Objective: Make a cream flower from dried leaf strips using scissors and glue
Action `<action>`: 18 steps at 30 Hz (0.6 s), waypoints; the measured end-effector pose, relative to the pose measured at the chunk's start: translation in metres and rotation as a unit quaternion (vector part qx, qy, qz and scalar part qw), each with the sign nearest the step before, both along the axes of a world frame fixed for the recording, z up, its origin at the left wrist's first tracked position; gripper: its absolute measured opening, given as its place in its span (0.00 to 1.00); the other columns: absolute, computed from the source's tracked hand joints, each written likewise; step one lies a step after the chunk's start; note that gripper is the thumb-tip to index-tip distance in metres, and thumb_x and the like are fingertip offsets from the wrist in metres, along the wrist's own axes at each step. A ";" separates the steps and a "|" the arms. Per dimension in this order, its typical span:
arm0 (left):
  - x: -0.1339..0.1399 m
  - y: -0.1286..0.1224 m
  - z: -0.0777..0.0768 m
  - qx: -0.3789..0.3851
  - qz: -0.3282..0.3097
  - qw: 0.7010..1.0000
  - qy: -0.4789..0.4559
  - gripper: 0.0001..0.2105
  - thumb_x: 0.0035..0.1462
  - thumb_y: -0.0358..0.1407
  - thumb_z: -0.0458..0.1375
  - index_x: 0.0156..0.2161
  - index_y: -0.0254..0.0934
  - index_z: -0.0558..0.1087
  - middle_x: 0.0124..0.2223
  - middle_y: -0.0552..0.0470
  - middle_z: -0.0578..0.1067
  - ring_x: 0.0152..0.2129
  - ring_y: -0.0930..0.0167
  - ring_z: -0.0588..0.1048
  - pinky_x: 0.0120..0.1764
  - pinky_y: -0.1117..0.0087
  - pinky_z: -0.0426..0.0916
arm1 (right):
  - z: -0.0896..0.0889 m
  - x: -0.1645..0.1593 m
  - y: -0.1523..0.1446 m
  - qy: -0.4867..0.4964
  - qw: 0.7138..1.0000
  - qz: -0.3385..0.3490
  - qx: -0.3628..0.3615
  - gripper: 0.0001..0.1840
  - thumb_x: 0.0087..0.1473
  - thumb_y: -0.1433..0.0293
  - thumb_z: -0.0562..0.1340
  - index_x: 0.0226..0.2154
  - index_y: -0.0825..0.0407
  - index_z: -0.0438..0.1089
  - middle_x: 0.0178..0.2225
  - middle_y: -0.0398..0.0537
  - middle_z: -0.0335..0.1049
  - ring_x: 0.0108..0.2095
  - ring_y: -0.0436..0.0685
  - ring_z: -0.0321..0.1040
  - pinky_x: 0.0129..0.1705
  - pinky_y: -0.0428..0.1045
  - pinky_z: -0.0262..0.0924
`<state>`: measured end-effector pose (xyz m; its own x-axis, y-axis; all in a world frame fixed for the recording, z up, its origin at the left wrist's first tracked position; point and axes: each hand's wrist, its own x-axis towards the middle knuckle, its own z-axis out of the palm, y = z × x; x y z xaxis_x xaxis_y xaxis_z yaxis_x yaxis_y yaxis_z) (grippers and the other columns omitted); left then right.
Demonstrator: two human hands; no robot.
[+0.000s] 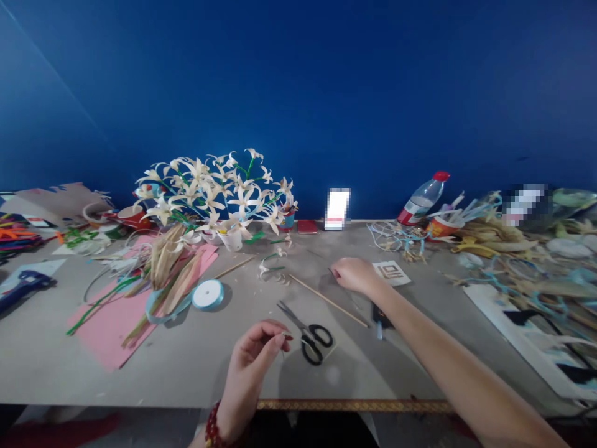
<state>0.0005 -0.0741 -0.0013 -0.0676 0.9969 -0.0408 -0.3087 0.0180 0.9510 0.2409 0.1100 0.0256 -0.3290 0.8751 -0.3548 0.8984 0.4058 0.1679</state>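
Note:
My left hand (259, 350) is raised above the table's front part, thumb and fingers pinched round a tiny item with a thin strand hanging from it, too small to name. Just right of it lie black-handled scissors (308, 333), blades partly apart. My right hand (351, 274) reaches farther over the tabletop, its fingers closed and pointing left; whatever is in them is hidden. Between the hands lies a thin wooden stick (329, 301). Small white curled petals (273, 274) lie left of my right hand. A white printed card (392, 272) is beside my right wrist.
White flowers (212, 193) stand in cups at the back left. Nearby are dried husks (165, 267) on pink paper (109, 330) and a blue ribbon roll (208, 294). A glue gun (25, 288) lies far left. A bottle (422, 198) and dried material (499, 239) occupy the right.

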 end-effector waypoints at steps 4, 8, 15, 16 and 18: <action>0.001 0.001 0.000 -0.001 -0.008 1.000 -0.001 0.06 0.58 0.37 0.64 0.33 0.36 0.77 0.36 0.51 0.76 0.29 0.74 0.73 0.38 0.74 0.68 | -0.001 0.006 0.004 0.008 1.000 -0.001 -0.002 0.16 0.64 0.64 0.62 0.52 0.52 0.68 0.53 0.52 0.70 0.47 0.59 0.72 0.47 0.59 0.70; 0.001 0.002 -0.001 -0.002 -0.012 1.000 0.000 0.07 0.58 0.38 0.64 0.33 0.36 0.77 0.35 0.50 0.77 0.29 0.73 0.73 0.37 0.74 0.68 | -0.006 0.006 0.003 0.007 1.000 -0.001 -0.003 0.16 0.64 0.64 0.62 0.53 0.52 0.68 0.53 0.53 0.69 0.47 0.59 0.71 0.47 0.59 0.70; 0.001 0.003 0.000 -0.003 -0.008 1.000 0.011 0.07 0.58 0.38 0.64 0.33 0.36 0.78 0.35 0.49 0.77 0.29 0.72 0.73 0.37 0.73 0.68 | -0.013 0.000 0.006 -0.009 1.000 -0.013 0.008 0.18 0.63 0.64 0.62 0.53 0.54 0.68 0.53 0.53 0.69 0.47 0.60 0.71 0.47 0.59 0.70; 0.002 0.003 0.001 -0.003 -0.005 1.000 0.013 0.08 0.58 0.39 0.64 0.33 0.35 0.77 0.35 0.49 0.77 0.29 0.72 0.73 0.37 0.73 0.68 | -0.014 -0.001 0.006 -0.012 1.000 -0.013 0.011 0.18 0.63 0.64 0.62 0.53 0.54 0.68 0.53 0.54 0.69 0.47 0.60 0.71 0.47 0.59 0.70; 0.002 0.003 0.002 -0.005 -0.003 1.000 0.014 0.08 0.58 0.39 0.64 0.33 0.35 0.77 0.35 0.49 0.77 0.30 0.72 0.73 0.37 0.72 0.68 | -0.015 -0.003 0.007 -0.016 1.000 -0.015 0.016 0.18 0.63 0.64 0.63 0.53 0.54 0.68 0.53 0.54 0.69 0.47 0.60 0.71 0.47 0.59 0.70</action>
<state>0.0026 -0.0713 0.0007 -0.0631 0.9969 -0.0479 -0.2811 0.0283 0.9593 0.2376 0.1173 0.0108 -0.2910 0.8958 -0.3359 0.9039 0.3724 0.2102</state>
